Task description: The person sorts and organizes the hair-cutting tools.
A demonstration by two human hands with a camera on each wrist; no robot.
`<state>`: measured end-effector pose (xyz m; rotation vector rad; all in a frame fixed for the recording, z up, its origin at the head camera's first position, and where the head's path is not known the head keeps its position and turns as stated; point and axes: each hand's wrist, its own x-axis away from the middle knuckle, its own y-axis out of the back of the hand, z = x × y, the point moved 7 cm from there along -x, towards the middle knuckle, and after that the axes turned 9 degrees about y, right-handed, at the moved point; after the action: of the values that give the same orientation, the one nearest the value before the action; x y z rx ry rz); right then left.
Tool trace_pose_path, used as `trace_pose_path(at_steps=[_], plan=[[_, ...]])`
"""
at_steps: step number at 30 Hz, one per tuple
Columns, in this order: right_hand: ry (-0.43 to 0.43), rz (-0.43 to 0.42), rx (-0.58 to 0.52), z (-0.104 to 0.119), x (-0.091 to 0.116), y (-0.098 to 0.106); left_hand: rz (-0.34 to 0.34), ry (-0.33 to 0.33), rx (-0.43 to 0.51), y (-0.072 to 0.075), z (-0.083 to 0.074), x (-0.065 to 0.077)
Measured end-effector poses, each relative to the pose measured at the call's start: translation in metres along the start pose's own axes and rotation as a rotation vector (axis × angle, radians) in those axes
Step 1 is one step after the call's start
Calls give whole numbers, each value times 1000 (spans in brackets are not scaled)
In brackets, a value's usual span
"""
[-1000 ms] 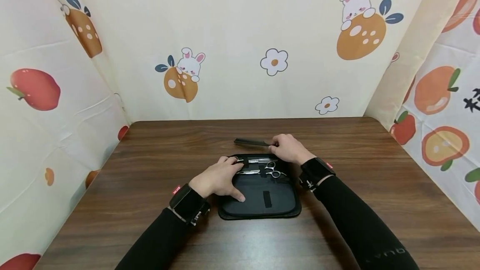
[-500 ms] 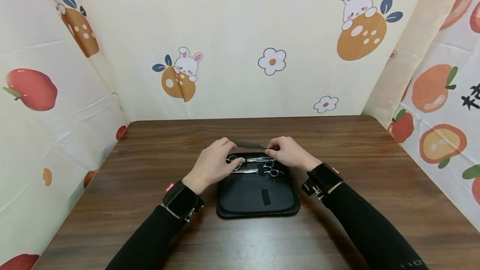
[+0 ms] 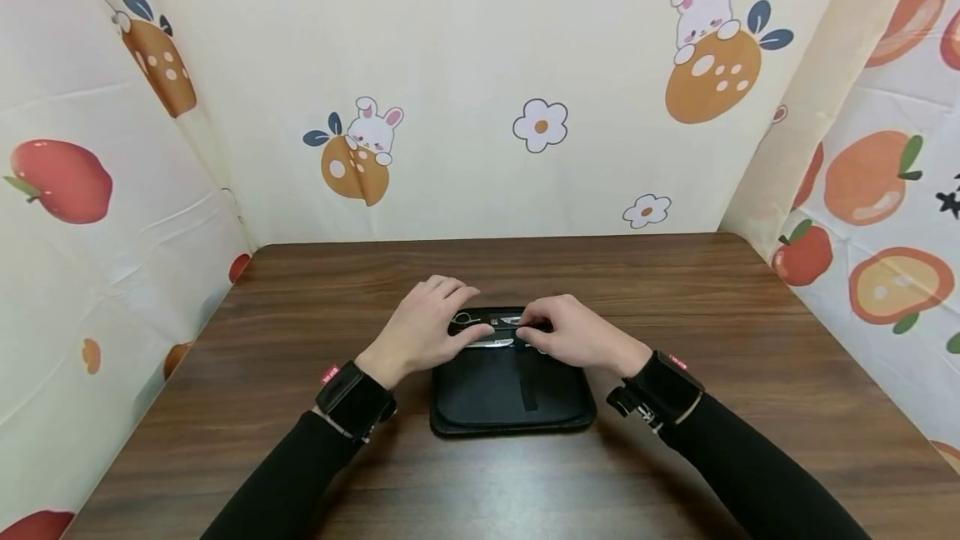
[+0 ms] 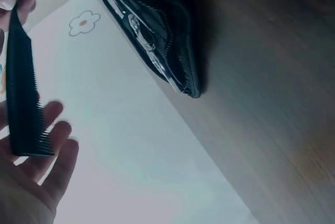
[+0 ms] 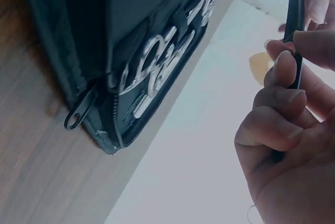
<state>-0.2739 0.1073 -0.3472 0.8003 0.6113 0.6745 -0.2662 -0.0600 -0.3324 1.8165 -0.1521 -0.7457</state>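
My right hand [image 3: 573, 336] pinches a black comb [image 4: 23, 93] between thumb and curled fingers, above the case's tool rows. Most of the comb is hard to make out in the head view. Its toothed end reaches toward my left hand [image 3: 423, 327], which is held with fingers loosely extended over the case's upper left corner. In the left wrist view those fingers lie behind the comb; whether they touch it, I cannot tell. The black zip case [image 3: 487, 398] lies opened on the table. Silver scissors [image 5: 149, 62] sit in it, partly hidden by my hands in the head view.
The brown wooden table [image 3: 315, 298] surrounds the case. A pale printed cloth [image 3: 465, 48] hangs behind its far edge, with more cloth at both sides. A zipper pull [image 5: 81, 111] hangs at the case's corner.
My right hand has brought the comb from behind the case to over it, toward me. My left hand has lifted off the case's left part and moved up and left.
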Motion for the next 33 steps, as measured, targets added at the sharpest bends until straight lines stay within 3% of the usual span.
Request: trace_pose_path(at_steps=[5,12,19,23,33], plan=[[16,-27,24,7,4,0,79,15,51,-4,-3,7],[54,-32,-2,17,9,-3,58,-68,81,-1,-19,16],[113,-13,-3,19,11,-4,49,-62,71,3,-18,20],[84,4,3,14,13,-4,48,-40,58,7,-12,24],[-63,111,215,-16,18,-12,70,4,55,12,6,43]])
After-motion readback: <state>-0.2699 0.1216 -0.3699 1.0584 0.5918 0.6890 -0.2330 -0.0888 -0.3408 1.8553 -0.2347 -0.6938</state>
